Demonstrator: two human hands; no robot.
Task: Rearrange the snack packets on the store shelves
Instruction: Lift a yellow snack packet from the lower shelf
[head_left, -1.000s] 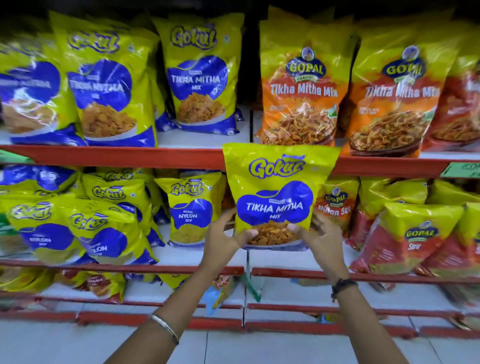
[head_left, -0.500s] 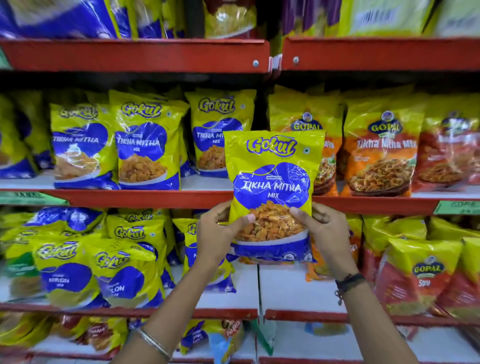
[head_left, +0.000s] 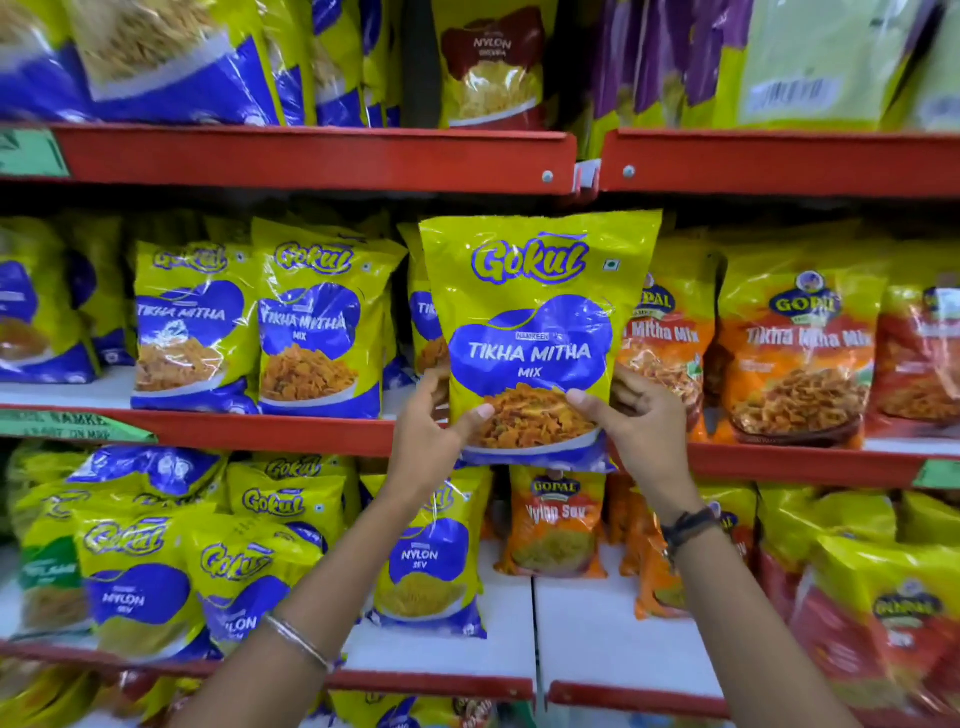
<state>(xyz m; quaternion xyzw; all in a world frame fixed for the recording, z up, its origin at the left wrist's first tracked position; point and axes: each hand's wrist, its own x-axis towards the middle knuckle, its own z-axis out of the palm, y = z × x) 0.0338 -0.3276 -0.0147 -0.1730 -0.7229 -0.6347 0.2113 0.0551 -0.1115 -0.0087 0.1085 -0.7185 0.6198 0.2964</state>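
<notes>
I hold a yellow and blue Gokul Tikha Mitha Mix packet (head_left: 535, 312) upright in front of the middle shelf (head_left: 260, 428). My left hand (head_left: 428, 431) grips its lower left edge and my right hand (head_left: 641, 431) grips its lower right edge, thumbs on the front. The packet's bottom hangs at the level of the shelf's red lip. It covers another Gokul packet (head_left: 423, 312) standing behind it. Two matching Gokul Tikha Mitha packets (head_left: 317, 332) stand just left on the same shelf.
Orange Gopal Tikha Mitha Mix packets (head_left: 795, 353) fill the middle shelf to the right. The lower shelf (head_left: 571, 623) holds Gokul Nylon Sev packets (head_left: 426, 561) on the left and Gopal Sev packets (head_left: 556, 519) on the right. The upper shelf (head_left: 311, 156) carries more packets.
Both hands have lifted the Gokul packet from the lower shelf level up to the middle shelf. The view has tilted upward and come closer to the shelves.
</notes>
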